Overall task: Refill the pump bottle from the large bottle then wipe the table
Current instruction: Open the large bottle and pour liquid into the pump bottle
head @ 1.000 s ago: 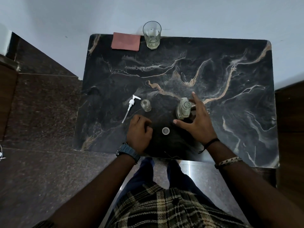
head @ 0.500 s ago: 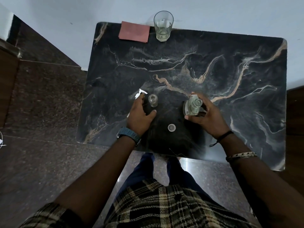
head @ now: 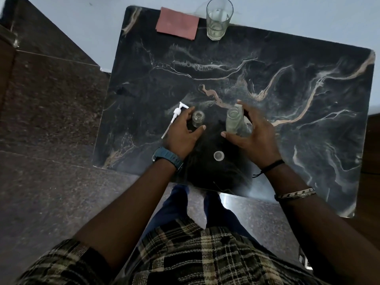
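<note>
A small clear pump bottle (head: pixel 197 118) stands open on the black marble table (head: pixel 267 83), and my left hand (head: pixel 182 132) curls around its left side, thumb and fingers against it. The white pump head (head: pixel 177 114) with its tube lies on the table just left of that hand. My right hand (head: pixel 251 133) grips the large clear bottle (head: pixel 234 120), which is uncapped and tilted, lifted a little toward the small bottle. A small round cap (head: pixel 218 155) lies on the table between my wrists.
A folded reddish cloth (head: pixel 177 24) lies at the table's far edge, next to a clear drinking glass (head: pixel 219 18) with a little liquid. A pale wall runs behind the table; dark stone floor lies to the left.
My left hand moved from the table near the cap up to the small bottle and took hold of it. My right hand closed on the large bottle and tilted it leftward.
</note>
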